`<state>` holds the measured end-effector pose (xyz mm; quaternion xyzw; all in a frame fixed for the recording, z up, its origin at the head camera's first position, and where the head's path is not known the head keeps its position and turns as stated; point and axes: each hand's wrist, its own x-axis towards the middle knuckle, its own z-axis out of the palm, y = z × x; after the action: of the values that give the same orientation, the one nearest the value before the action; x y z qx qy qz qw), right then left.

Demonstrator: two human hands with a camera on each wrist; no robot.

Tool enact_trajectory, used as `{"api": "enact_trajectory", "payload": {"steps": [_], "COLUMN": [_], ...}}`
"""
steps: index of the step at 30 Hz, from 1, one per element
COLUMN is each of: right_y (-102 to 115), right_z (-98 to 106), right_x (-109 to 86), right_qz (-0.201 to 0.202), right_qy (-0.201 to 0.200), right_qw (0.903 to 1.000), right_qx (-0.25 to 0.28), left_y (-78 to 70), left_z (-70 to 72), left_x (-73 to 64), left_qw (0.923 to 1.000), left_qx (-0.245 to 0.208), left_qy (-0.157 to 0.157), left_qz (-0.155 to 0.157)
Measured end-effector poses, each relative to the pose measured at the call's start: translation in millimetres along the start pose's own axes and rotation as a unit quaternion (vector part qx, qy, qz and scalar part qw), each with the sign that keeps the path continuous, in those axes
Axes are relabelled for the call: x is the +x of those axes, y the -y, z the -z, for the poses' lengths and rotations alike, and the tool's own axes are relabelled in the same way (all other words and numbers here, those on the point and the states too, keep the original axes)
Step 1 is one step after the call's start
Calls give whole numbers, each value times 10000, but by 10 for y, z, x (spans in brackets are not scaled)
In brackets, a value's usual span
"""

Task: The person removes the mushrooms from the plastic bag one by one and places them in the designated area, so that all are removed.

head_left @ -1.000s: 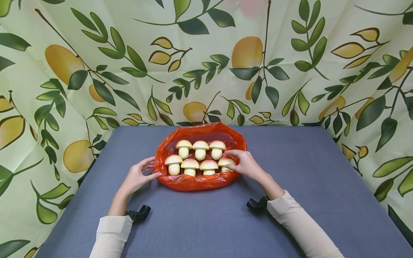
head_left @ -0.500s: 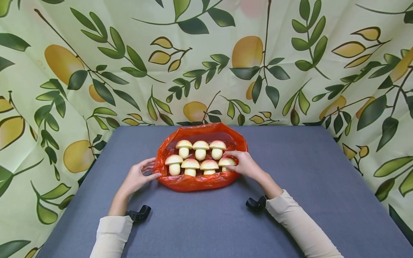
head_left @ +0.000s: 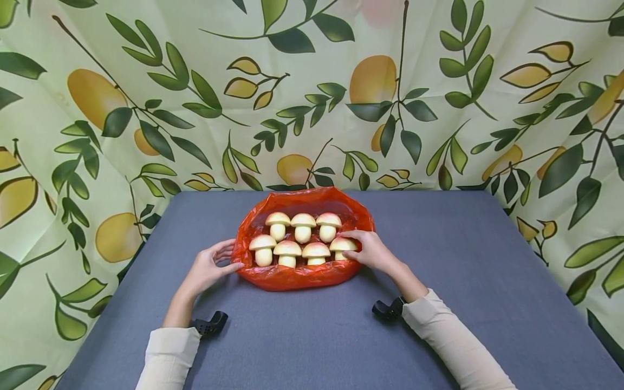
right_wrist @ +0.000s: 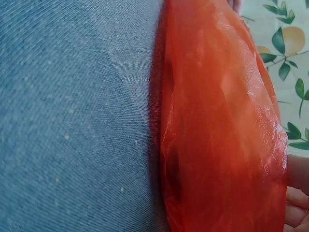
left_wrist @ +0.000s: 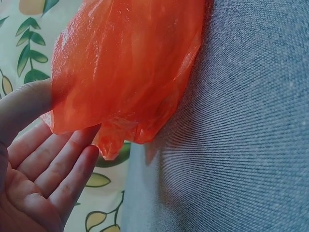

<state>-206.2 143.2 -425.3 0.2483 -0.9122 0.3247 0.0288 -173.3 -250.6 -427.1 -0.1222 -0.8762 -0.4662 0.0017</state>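
The head view was bright, with soft, even light on the patterned cloth [head_left: 312, 124]. The tabletop [head_left: 302, 341] had soft shadows near the arms [head_left: 411, 281]. The red bag [head_left: 292, 280] had little shiny spots, and the mushrooms [head_left: 303, 222] looked clear. Both wrist views were darker. In the left one, the left hand [left_wrist: 48, 166] was in shade, the bag glowed orange, and thin wavy lines fanned across the tabletop. In the right one, a dark shadow ran beside the bag, and white glare sat on its shiny side.
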Motion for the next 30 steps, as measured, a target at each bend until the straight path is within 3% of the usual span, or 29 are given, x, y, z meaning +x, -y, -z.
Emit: {"api": "enact_trajectory", "payload": {"steps": [9, 19, 30], "right_y": [7, 54, 31], "right_z": [52, 179, 374], "right_x": [-22, -17, -35], "right_qz": [160, 407, 364], "right_qy": [-548, -799, -579], "right_qw": [9981, 9938, 9876], "right_qx": [218, 654, 1412], "left_y": [8, 16, 29], "left_z": [6, 2, 8], "left_x": [-7, -4, -9], "left_qw": [10000, 9999, 9998], "left_qx": [-53, -115, -123], "left_qy": [2, 29, 57], "left_qz": [-71, -110, -112]}}
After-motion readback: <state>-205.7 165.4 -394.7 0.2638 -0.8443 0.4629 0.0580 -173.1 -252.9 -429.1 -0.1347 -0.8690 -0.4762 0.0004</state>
